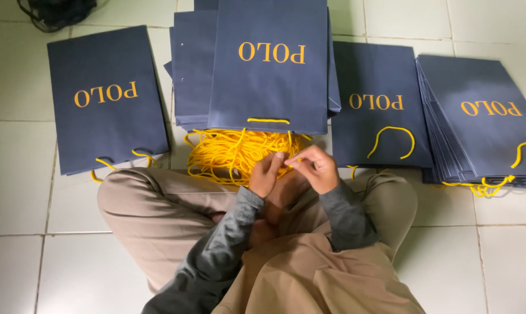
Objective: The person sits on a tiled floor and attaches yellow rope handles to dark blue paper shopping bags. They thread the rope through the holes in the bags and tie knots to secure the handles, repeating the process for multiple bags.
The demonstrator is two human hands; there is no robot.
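White floor tiles (18, 174) carry all items; the person sits cross-legged at the floor's near edge. Both hands meet above the lap. The left hand (266, 174) is curled, fingers closed around a yellow cord (291, 163). The right hand (312, 168) pinches the same cord between thumb and fingertips. The cord runs from a loose pile of yellow cords (234, 154) lying just beyond the hands, touching the mouth edge of the centre stack of navy paper bags (268, 75). A single navy bag (106, 99) lies to the left; another bag (379, 110) and a thick stack of bags (484, 116) lie to the right, cord handles fitted.

Handling judgement: the cord is light, soft and limp, and likely to tangle in the pile. Grip it near its end, with a pinch.
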